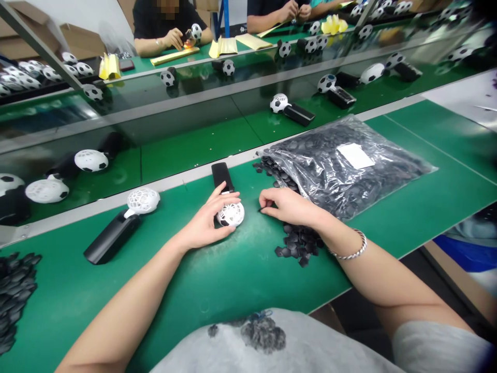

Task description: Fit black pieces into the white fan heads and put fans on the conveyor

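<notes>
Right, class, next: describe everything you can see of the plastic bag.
The clear, wrinkled plastic bag lies flat on the green table, full of small black pieces, some spilling from its left end. A white label shows on top. The right hand partly hides its near-left edge; contact is unclear.

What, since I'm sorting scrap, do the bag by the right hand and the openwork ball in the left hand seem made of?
The bag looks like thin, glossy plastic film: see-through, creased, with bright highlights.
The openwork ball looks like hard, smooth moulded plastic, given its thin white ribs; painted metal can't be ruled out.
</notes>
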{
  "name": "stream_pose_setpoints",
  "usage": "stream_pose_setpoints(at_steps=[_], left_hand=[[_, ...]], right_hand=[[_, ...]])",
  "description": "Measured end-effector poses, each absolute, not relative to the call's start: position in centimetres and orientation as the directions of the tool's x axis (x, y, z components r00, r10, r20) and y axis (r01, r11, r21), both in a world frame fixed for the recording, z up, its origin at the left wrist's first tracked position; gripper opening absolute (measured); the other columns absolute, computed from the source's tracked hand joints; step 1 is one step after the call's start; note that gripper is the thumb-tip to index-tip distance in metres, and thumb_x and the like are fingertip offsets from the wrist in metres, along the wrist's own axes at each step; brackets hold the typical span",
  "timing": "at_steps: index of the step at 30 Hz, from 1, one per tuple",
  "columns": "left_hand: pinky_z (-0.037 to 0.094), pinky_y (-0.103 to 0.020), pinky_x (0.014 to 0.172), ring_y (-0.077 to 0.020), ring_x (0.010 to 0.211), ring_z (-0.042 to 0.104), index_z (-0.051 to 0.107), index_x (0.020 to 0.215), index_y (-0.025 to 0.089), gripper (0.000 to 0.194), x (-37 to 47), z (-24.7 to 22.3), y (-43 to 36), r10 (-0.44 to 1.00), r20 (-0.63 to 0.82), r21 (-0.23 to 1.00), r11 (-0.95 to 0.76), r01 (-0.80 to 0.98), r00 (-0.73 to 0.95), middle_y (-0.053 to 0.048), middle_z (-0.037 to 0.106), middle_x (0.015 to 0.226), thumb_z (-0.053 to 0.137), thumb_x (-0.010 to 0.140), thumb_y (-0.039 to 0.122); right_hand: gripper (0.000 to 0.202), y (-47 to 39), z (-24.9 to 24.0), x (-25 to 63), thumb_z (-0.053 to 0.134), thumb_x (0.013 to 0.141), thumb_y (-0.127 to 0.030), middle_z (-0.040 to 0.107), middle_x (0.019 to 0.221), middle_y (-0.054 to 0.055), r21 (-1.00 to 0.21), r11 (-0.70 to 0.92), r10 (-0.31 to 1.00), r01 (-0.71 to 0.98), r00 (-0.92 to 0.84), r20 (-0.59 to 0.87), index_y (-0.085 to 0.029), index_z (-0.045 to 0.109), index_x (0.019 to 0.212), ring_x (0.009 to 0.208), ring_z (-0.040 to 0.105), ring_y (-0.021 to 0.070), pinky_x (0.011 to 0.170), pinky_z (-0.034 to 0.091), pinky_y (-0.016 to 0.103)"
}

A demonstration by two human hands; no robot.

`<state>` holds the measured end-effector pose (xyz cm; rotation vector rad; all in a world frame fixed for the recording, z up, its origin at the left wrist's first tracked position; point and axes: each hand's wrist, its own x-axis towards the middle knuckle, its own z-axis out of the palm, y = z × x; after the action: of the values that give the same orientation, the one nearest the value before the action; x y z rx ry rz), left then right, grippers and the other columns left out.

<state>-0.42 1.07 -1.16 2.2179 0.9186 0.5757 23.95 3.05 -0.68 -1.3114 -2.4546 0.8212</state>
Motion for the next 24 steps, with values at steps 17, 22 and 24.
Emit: stream_pose_setpoints(at_steps=[17,22,24], left_hand=[[0.02,-0.056,0.107,-0.0292,0.137,0.009,0.045,0.118,0.019,0.05,0.1,-2.0,0.8,0.764,0.227,0.718,-0.55,0.426,0.605,-0.011,0.042,0.136,0.062,0.072,0.018],[0.019,-0.055,0.107,-0.0281,0.138,0.007,0.044,0.12,0.02,0.051,-0.4,-1.8,1.0,0.741,0.205,0.739,-0.546,0.395,0.639,-0.01,0.042,0.136,0.06,0.072,0.015],[0.02,-0.056,0.107,-0.0288,0.138,0.008,0.045,0.118,0.02,0.05,-0.4,-1.7,1.1,0.744,0.212,0.74,-0.546,0.393,0.634,-0.011,0.043,0.135,0.061,0.071,0.015]], right_hand=[[0.007,1.8,-1.0,22.2,0.062,0.08,-0.019,0.064,0.077,0.002,-0.732,0.588,0.775,0.345,-0.499,0.387,-0.018,0.068,0.083,0.073,0.058,0.0122,0.07,0.047,0.026],[0.009,1.5,-0.9,21.8,0.057,0.084,-0.016,0.065,0.083,0.004,-0.688,0.663,0.686,0.295,-0.608,0.401,-0.017,0.065,0.085,0.078,0.06,0.0131,0.073,0.049,0.026],[0.012,1.5,-1.0,21.5,0.052,0.086,-0.015,0.065,0.086,0.005,-0.652,0.715,0.623,0.254,-0.656,0.427,-0.017,0.064,0.088,0.083,0.059,0.0141,0.076,0.049,0.028]])
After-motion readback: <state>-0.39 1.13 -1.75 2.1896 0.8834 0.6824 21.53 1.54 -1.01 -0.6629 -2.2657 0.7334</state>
